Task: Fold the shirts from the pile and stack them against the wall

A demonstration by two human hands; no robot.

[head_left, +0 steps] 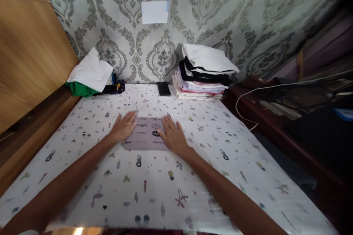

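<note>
A flat mauve rectangular piece printed with dark lettering and logos [147, 141] lies on the patterned white sheet [154, 194] in front of me; whether it is cloth or paper I cannot tell. On its left edge rests my left hand [124, 126], palm down with the fingers stretched out. Over its right side lies my right hand [173, 136], also flat, with the thumb spread onto the print. Neither hand grips anything. Parts of both side edges are hidden under the hands.
A stack of folded clothes [205, 71] stands at the back right, and a smaller pile with a white cloth on top [91, 69] at the back left. Between them lies a black phone [164, 89]. A wooden panel [30, 51] borders the left; a white cable [264, 87] hangs right.
</note>
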